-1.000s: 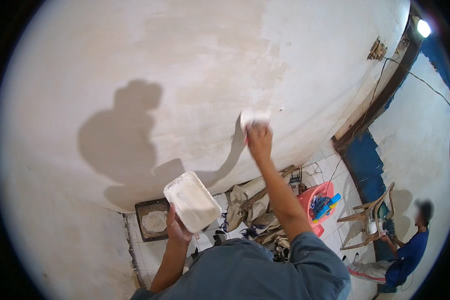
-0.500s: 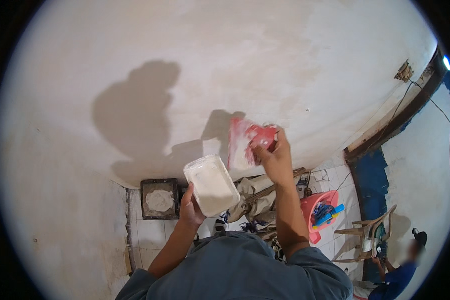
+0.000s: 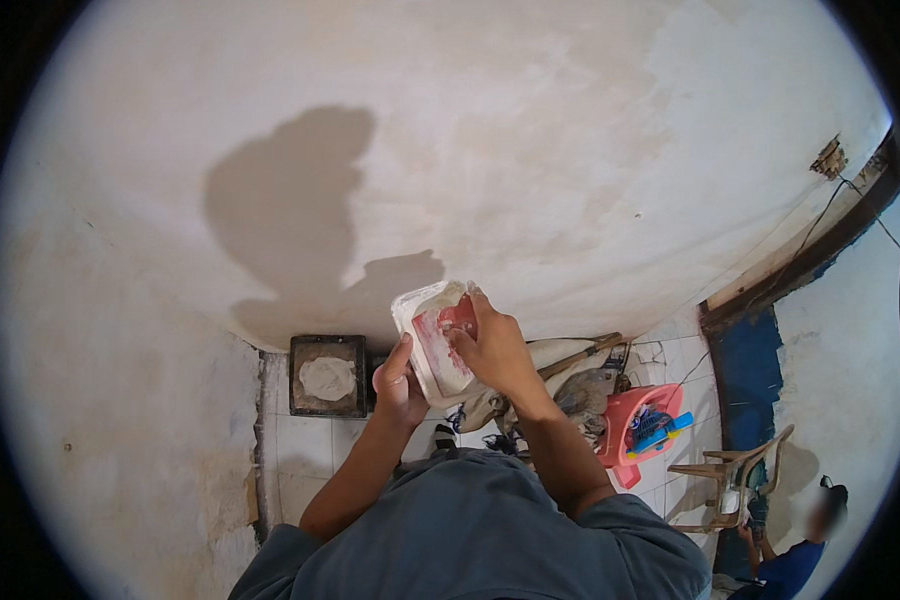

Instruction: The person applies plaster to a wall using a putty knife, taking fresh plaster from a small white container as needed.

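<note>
Left grip (image 3: pixel 398 388) on tray (image 3: pixel 401 312) — paste (image 3: pixel 439 301) inside, red scraper (image 3: pixel 433 343) over

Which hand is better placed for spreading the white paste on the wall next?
Probably the right hand: it grips the red spreader. The left hand holds the white tray by its side, so it seems less free.

Head view: wide fisheye worn on person's head, above tray (image 3: pixel 404 308), facing down toward it and wall (image 3: pixel 530 170) beyond, fairly near; wearer's grey shirt (image 3: pixel 470 530) closer than tray.
</note>
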`<state>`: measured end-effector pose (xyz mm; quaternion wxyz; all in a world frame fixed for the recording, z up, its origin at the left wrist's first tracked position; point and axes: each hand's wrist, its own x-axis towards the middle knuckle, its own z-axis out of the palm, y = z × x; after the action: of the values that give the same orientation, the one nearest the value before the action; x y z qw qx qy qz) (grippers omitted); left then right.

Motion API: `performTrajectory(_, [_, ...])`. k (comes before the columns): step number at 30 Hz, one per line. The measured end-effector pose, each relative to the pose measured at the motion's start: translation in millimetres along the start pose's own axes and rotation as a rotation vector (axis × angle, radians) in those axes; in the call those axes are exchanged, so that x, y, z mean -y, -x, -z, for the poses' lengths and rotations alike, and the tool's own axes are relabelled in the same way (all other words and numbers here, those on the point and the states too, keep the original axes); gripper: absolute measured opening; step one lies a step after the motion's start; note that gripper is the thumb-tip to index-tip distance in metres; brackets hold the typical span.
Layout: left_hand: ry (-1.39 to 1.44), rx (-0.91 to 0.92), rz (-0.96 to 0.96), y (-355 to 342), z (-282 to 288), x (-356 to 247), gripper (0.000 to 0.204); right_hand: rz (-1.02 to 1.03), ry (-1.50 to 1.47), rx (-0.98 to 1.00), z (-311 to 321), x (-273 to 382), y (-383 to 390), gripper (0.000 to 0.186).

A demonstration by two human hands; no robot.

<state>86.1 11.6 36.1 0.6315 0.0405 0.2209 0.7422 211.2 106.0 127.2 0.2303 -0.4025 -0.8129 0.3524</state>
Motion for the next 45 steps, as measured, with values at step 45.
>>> performTrajectory(45, [-0.071,-0.089,-0.105,-7,11,-9,0.053,0.177,0.067,-0.031,-22,-3,-37,0.058])
